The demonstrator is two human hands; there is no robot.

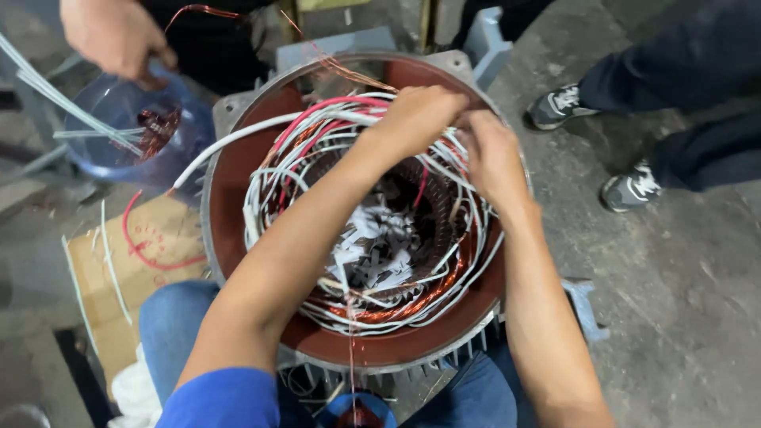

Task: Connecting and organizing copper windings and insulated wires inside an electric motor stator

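We see both forearms reaching up the frame, our left hand (416,115) and right hand (491,154) curled tight on white sleeved wires (273,170) at the upper rim of the round red-brown motor stator (238,158), centre frame. It sits on rough grey concrete floor (682,285), copper coils (420,297) gleaming inside. Upper left, another person's hand (115,36) grips a clear blue plastic tub (119,107).

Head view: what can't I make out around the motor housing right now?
- Fingertips of left hand and right hand: curled out of sight among the white leads.
- Winding slots: covered by paper scraps.
- Another person's hand: cut off by the top edge.
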